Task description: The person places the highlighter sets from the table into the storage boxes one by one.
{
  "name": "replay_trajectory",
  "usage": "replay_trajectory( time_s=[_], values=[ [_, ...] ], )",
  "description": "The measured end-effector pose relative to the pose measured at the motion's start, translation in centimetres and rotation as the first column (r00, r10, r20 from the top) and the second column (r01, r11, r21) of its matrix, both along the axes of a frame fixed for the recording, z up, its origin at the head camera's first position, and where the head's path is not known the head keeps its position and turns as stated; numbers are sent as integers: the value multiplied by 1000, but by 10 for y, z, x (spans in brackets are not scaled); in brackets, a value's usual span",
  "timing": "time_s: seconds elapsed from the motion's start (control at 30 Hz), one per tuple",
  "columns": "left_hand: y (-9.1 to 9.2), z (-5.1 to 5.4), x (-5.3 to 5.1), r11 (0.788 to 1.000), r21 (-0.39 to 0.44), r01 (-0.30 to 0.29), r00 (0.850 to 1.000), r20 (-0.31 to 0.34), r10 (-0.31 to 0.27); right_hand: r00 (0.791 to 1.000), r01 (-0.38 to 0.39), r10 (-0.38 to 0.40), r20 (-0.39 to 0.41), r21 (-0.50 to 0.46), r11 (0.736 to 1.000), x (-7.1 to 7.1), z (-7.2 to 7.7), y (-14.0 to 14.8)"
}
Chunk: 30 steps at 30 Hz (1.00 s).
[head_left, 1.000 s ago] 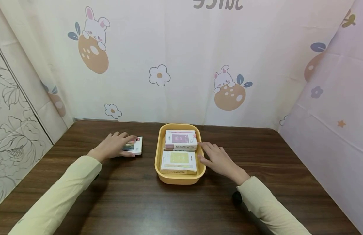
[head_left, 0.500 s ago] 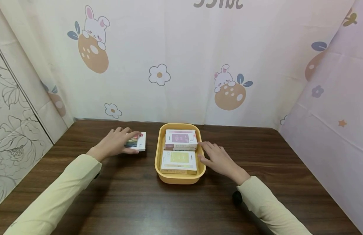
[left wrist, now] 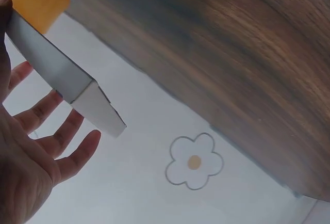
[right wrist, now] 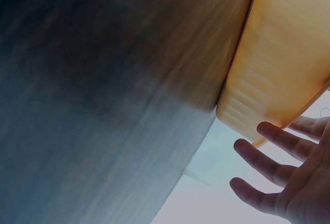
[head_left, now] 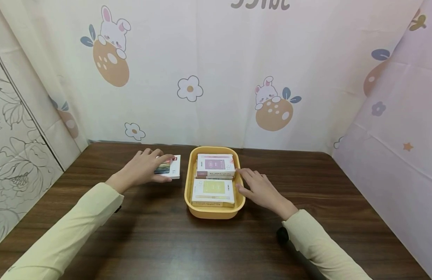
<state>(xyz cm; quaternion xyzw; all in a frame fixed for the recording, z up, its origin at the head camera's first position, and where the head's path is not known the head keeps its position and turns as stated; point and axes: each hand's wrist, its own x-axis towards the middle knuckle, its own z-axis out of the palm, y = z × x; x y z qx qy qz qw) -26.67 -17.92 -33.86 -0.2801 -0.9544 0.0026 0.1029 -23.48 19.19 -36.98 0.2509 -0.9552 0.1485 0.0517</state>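
Note:
My left hand (head_left: 141, 168) pinches a flat white box (head_left: 175, 167) with a multicoloured picture on its top, thumb on the near side and fingers on the far side. In the left wrist view, the box (left wrist: 51, 56) appears held off the table, its plain side and end showing. Just to its right stands a yellow plastic basket (head_left: 216, 213). Inside it lie a white box with a purple label (head_left: 215, 164) and, nearer, a white box with a yellow-green label (head_left: 213, 191). Fingertips of my right hand (head_left: 262, 191) rest at the basket's right rim, fingers extended.
The dark wooden table (head_left: 188, 249) ends at the back against a patterned curtain (head_left: 223, 70). A light panel with flower line drawings (head_left: 13, 155) borders the left side. More box edges show beneath the purple-labelled box.
My left hand has carried the flat white box rightward and slightly farther back, closer to the basket. My right hand and the basket have stayed put.

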Motion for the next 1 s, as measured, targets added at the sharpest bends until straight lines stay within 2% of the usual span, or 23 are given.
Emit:
replay_trajectory(
  time_s=[0.33,0.73,1.0],
  values=[
    [19,8,7,999,-20,29,1000,-5,-29,1000,-1,1,1,1,1000,0,1,0],
    [45,11,15,996,-10,88,994,-57,-89,1000,1,-1,0,-2,1000,1,1,0],
    [65,11,21,996,-32,79,997,11,-79,1000,0,0,-5,1,1000,0,0,-1]
  ],
)
